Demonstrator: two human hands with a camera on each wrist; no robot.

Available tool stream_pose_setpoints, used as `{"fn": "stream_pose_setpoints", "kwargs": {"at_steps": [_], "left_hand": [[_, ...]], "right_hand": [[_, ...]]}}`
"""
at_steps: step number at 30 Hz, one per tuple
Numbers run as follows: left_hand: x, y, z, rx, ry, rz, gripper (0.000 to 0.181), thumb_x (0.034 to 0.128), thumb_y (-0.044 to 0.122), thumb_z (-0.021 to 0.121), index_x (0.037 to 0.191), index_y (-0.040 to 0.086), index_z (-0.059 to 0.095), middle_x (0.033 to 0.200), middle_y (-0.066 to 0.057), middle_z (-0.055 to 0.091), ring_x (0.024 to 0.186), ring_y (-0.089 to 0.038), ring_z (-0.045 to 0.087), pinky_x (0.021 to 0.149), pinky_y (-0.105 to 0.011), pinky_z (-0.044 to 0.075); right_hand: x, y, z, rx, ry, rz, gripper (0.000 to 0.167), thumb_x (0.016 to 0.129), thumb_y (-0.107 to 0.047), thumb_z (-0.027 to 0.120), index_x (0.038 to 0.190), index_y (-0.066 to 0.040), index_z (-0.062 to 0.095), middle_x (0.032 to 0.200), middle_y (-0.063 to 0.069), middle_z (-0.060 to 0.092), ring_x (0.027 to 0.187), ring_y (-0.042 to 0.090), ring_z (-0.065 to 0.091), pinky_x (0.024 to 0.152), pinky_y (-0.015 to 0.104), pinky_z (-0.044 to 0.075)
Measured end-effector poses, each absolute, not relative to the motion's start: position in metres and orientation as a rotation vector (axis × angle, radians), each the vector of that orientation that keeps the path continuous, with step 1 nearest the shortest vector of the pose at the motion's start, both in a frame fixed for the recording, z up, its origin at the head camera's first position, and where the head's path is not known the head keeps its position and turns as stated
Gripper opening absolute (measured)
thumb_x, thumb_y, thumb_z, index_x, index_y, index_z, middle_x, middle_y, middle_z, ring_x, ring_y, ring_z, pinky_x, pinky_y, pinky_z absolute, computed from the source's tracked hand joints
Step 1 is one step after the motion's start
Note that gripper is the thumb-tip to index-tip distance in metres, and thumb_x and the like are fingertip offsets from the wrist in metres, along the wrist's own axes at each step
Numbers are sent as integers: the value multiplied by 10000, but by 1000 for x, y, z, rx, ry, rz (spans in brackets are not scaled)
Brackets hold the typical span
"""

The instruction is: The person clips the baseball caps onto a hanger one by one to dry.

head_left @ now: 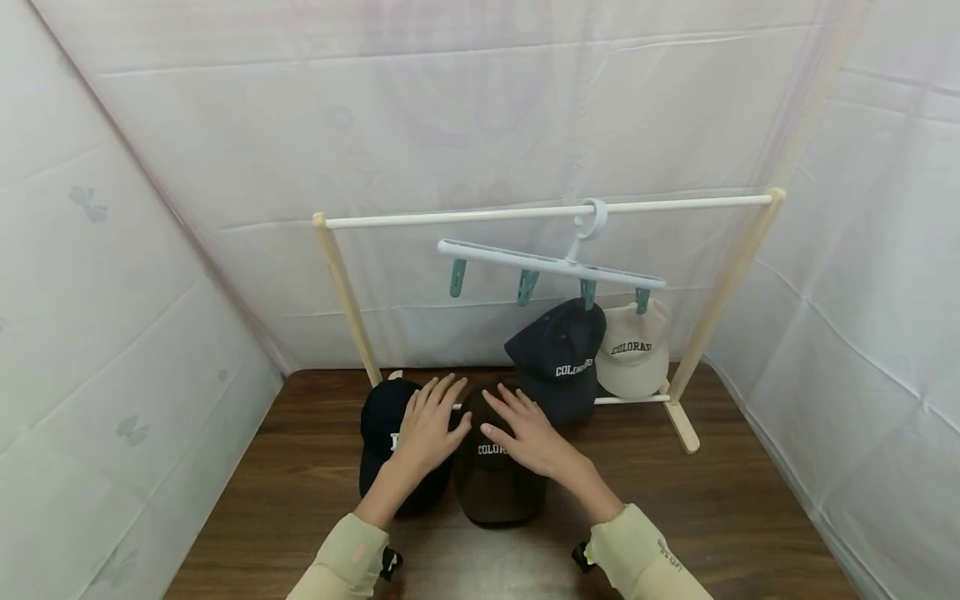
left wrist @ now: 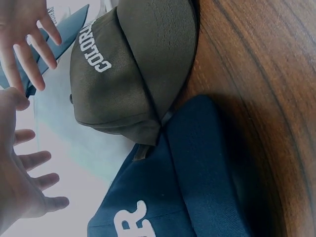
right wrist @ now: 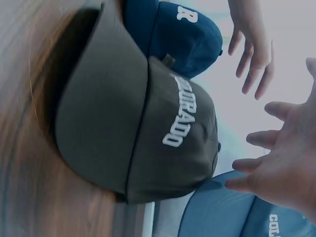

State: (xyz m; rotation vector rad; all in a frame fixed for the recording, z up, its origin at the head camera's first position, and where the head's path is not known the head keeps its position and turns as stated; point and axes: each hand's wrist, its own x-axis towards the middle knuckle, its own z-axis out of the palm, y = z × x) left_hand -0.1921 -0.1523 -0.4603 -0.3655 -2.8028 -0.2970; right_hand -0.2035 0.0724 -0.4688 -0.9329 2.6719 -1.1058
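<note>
A dark brown cap point(head_left: 498, 492) lettered in white lies on the table, brim toward the person; it also shows in the left wrist view point(left wrist: 106, 84) and the right wrist view point(right wrist: 168, 128). Left of it lies a navy cap point(head_left: 382, 417) with a white letter. My left hand point(head_left: 429, 425) is held above and between these two caps, fingers spread, holding nothing. Over the brown cap's right side is my right hand point(head_left: 534, 437), its fingers also spread and empty. Both wrist views show the hands apart from the caps.
A wooden rack with a white rod point(head_left: 465, 217) stands at the back. From it a tilted white hanger point(head_left: 510, 257) with green clips holds a dark navy cap point(head_left: 558, 350) and a cream cap point(head_left: 633, 358). Two clips on the left hold nothing. White sheets surround the table point(head_left: 292, 467).
</note>
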Motion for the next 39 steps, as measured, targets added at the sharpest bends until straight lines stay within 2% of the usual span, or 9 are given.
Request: {"fn": "stream_pose_setpoints", "kwargs": {"at_steps": [5,12,19,25,32,39], "left_hand": [[-194,-150,-459,-372,-2818,-298,581,1019,424,562,1543,204,440,1582,-101,413,1467,-367,345,1149,-651,280],[-195,-149,-459,-379,-2820,-306,577,1019,425,564,1541,209,445,1577,-90,422,1459,-361,359,1143,-647,293],[-197,-147,-458,-408,-2804,-337,577,1015,398,585,1535,186,453,1570,-104,426,1444,-380,371,1134,-642,307],[-198,-146,-458,-410,-2823,-368,571,1024,401,576,1541,194,446,1574,-104,421,1452,-382,362,1140,-637,302],[-201,-143,-461,-408,-2834,-381,569,1035,415,550,1547,195,435,1577,-112,414,1445,-391,371,1137,-623,316],[-202,-133,-467,-395,-2844,-402,567,1042,398,549,1550,177,429,1569,-121,422,1432,-378,393,1142,-575,338]], "right_hand": [[-212,80,-468,-919,2705,-1038,690,1036,-631,399,1622,-293,263,1692,91,157,1531,449,132,1187,667,136],[-225,83,-467,-893,2650,-1061,695,1048,-580,432,1621,-215,286,1680,171,165,1518,491,126,1168,678,186],[-238,84,-459,-846,2573,-1123,702,1043,-572,458,1628,-240,256,1690,148,127,1531,446,132,1160,676,217],[-245,83,-455,-835,2543,-1133,698,1052,-554,453,1629,-217,251,1687,152,130,1521,439,182,1165,653,234],[-253,84,-453,-865,2551,-1115,695,1039,-372,584,1623,-167,269,1669,196,187,1493,424,282,1141,612,319],[-263,93,-448,-951,2540,-1077,716,1017,-186,637,1622,-128,258,1640,188,280,1463,396,355,1118,568,379]]}}
